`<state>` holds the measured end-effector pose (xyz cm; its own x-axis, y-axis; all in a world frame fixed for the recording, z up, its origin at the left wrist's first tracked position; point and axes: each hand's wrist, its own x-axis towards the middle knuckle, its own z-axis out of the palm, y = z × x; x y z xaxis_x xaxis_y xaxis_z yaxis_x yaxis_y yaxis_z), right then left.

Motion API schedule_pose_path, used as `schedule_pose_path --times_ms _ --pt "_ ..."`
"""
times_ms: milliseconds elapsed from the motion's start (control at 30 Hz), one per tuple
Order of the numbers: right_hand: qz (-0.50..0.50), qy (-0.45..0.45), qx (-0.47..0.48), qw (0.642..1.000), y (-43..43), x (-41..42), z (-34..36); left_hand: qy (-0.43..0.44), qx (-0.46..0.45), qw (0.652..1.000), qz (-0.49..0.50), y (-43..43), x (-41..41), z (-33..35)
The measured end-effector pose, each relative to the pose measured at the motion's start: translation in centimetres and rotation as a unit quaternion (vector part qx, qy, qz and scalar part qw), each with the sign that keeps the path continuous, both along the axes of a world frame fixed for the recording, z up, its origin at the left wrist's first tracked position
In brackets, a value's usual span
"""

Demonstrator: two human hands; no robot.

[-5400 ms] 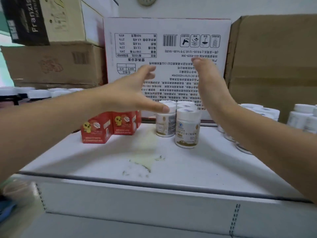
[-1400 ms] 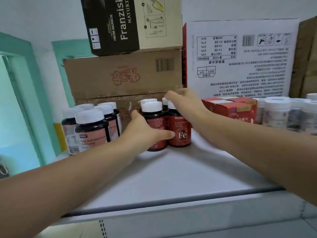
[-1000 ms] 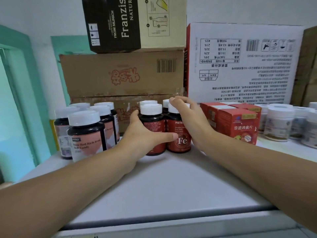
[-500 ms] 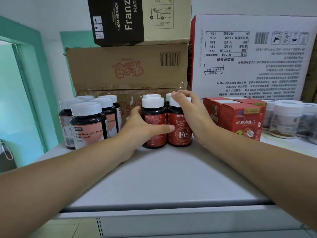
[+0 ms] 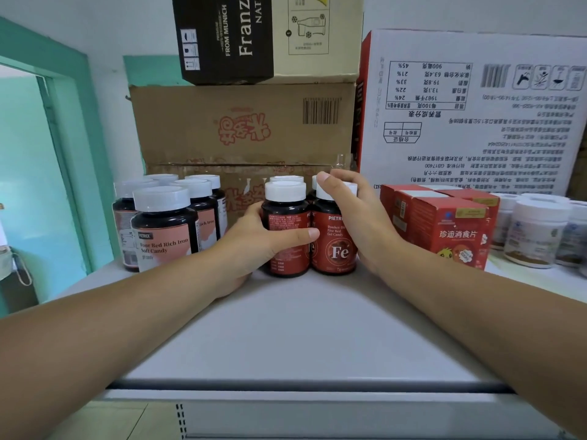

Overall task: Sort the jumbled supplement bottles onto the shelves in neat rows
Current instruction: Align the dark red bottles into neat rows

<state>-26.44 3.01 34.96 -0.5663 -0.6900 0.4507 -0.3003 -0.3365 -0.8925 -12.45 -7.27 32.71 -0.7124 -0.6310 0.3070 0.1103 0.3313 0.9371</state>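
Note:
Two dark bottles with red labels and white caps stand side by side at the middle of the white shelf [image 5: 286, 338], with more caps showing behind them. My left hand [image 5: 254, 246] curls round the left red-label bottle [image 5: 287, 230], thumb across its label. My right hand [image 5: 359, 223] grips the Fe bottle [image 5: 333, 249] from the right, fingers over its cap. A cluster of dark bottles with pink labels [image 5: 165, 227] stands to the left.
Red cartons [image 5: 444, 223] sit just right of my right hand, with white bottles [image 5: 536, 233] beyond them. Stacked cardboard boxes [image 5: 244, 128] and a white printed box [image 5: 476, 115] close the back of the shelf. A teal door frame [image 5: 63, 154] is at the left.
Earlier my hands hovered open over white bottles; they now hold the two red-label bottles further left. Over the last second both hands have stayed on the pair while the view drew slightly closer.

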Motion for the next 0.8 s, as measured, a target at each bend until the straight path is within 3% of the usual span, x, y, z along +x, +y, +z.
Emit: schedule_pose_path --times_ms 800 --pt "0.008 -0.015 -0.009 1.000 0.38 0.19 0.12 -0.016 -0.008 1.000 0.021 0.64 0.39 -0.26"
